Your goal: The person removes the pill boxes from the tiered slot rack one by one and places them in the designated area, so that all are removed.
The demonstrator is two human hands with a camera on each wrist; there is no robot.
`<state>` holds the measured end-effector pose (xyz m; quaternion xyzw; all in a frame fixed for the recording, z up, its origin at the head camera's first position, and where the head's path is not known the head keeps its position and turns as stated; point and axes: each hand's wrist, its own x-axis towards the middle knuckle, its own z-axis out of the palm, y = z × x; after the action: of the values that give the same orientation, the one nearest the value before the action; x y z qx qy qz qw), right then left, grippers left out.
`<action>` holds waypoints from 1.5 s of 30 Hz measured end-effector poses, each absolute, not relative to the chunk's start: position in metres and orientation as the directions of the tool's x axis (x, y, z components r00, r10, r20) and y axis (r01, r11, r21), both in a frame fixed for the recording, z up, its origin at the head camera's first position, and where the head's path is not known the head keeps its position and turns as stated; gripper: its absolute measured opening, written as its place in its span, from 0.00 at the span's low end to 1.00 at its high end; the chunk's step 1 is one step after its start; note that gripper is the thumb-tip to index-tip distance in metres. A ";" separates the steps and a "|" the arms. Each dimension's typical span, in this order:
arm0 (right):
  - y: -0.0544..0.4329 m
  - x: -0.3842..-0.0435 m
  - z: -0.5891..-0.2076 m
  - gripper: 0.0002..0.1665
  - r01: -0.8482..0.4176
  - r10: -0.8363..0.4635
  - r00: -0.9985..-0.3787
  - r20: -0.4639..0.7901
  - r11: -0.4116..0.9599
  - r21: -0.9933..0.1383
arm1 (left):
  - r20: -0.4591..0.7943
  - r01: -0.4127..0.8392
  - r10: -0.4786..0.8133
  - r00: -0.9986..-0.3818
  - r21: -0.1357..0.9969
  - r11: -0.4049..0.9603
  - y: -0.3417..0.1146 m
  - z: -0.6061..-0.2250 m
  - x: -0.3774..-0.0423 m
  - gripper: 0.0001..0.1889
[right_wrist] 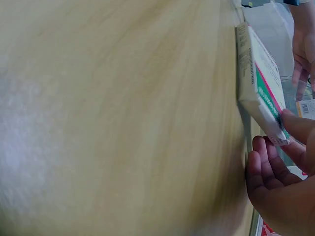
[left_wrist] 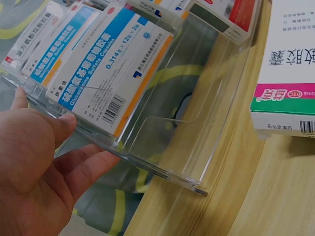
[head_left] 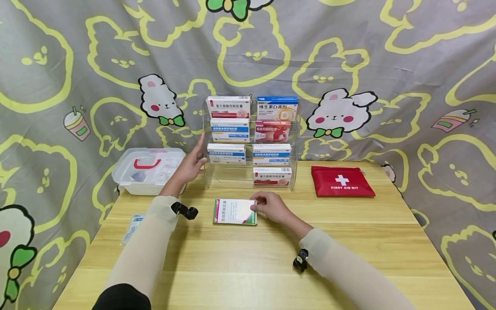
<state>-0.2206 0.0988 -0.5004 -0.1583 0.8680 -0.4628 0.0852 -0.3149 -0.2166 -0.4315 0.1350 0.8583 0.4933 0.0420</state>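
Note:
A clear acrylic tiered rack [head_left: 228, 177] stands at the back middle of the table, with medicine boxes in its pockets; the lowest left pocket holds none. Against the rack's left side rests my left hand [head_left: 190, 165], fingers extended along the edge. In the left wrist view, its fingertips [left_wrist: 101, 156] touch the clear side panel beside a blue-and-white medicine box [left_wrist: 110, 69]. My right hand [head_left: 273, 206] pinches the right end of a white, green and pink medicine box [head_left: 234, 212], lying face up in front of the rack. The right wrist view shows the thumb on that box's top face.
A translucent storage box [head_left: 145, 183] with a red handle sits left of the rack. To the right lies a red first aid pouch [head_left: 342, 181]. A small blue-and-white packet [head_left: 133, 228] is by my left forearm. A patterned curtain [head_left: 255, 47] hangs behind the table.

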 end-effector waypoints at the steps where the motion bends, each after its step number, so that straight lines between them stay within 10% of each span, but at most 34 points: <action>1: 0.098 -0.221 -0.502 0.12 -0.203 -0.357 -0.934 0.001 0.528 -0.825 | 0.061 0.190 0.273 -0.960 0.859 0.476 -0.217 -0.431 -0.315 0.46; 45: 0.100 -0.202 -0.504 0.24 -0.333 -0.477 -0.876 0.076 0.484 -0.809 | 0.051 0.176 0.266 -0.963 0.863 0.474 -0.216 -0.432 -0.314 0.47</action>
<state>-0.2015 0.1002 -0.5038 -0.2362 0.8576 -0.4499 0.0798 -0.3143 -0.2158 -0.4323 0.1291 0.8573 0.4964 0.0452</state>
